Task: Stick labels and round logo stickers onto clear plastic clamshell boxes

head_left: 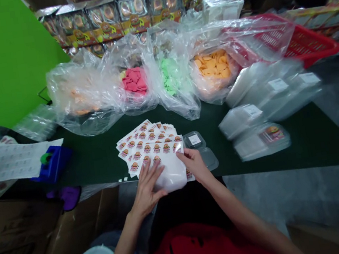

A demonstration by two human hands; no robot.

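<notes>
A sheet of burger-print stickers (156, 149) lies at the table's front edge, on top of a fanned stack of similar sheets (127, 141). Its lower part is bare white backing that curls toward me. My left hand (148, 186) rests on this sheet with its fingers stretched out. At the sheet's right edge, my right hand (194, 162) pinches the sheet near a corner sticker; whether that sticker is lifting is too small to tell. Just behind the right hand sits an open clear plastic box (208, 158) with a white label on its dark half, partly hidden.
Plastic bags of pink (134, 81), green (168, 76) and orange pieces (213, 65) line the back. Clear boxes (251, 119) are stacked at right, before a red basket (312, 42). A blue tape dispenser (55, 163) stands at left. Packaged burger sweets (133, 11) rise behind.
</notes>
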